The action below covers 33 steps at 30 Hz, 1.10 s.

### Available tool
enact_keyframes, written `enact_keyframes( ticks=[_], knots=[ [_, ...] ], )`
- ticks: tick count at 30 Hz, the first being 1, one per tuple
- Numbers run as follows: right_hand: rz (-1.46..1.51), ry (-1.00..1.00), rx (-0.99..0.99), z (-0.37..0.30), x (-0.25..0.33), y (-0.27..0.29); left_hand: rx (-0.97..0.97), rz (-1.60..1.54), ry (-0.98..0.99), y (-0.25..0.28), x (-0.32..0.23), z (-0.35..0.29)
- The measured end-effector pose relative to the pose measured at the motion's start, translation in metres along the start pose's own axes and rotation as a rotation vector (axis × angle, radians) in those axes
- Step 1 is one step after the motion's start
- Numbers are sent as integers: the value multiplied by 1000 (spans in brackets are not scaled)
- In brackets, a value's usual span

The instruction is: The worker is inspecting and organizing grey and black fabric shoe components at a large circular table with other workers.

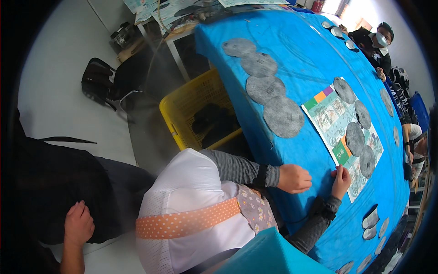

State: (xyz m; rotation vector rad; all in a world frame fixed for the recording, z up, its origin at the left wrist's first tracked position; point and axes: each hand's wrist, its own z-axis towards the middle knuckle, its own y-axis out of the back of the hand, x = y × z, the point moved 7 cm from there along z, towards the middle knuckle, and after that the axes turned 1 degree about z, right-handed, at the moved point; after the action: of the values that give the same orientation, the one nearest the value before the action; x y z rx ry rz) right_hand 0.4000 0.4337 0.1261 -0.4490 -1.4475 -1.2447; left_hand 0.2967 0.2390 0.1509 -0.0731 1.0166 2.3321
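My left hand [295, 179] is closed in a loose fist just over the blue-covered table [292, 155], near its edge. Whatever its curled fingers may hold is hidden. To its right, my right hand [341, 183] is pinched closed beside the lower edge of a printed sheet [312, 108]. A small dark bit shows at its fingertips, too small to name. Several grey rounded fabric-like pieces lie on the sheet, the closest one [367, 161] just beyond my right hand. Further up the table, a row of larger grey pieces [283, 117] overlaps end to end.
A yellow plastic basket [169, 119] with dark items stands beside the table. Black-and-grey curved pieces [370, 219] lie to the right. Masked person [372, 48] and another person [414, 141] sit across. At left are a dark-clothed person's hand [80, 224] and a black chair [99, 82].
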Motion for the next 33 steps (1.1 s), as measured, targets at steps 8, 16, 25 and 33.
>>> enact_keyframes(
  ticks=[8, 16, 25, 33],
  knots=[
    [52, -12, 12, 1, -9, 0, -1, -18, 10, 3, 0, 1],
    [38, 13, -26, 3, -9, 3, -2, -29, 22, 7, -2, 4],
    [46, -20, 7, 1, -6, 2, 39, -41, 24, 1, -2, 8],
    [-6, -34, -67, 5, -13, 10, 102, -25, 64, -12, 1, 13]
  ],
)
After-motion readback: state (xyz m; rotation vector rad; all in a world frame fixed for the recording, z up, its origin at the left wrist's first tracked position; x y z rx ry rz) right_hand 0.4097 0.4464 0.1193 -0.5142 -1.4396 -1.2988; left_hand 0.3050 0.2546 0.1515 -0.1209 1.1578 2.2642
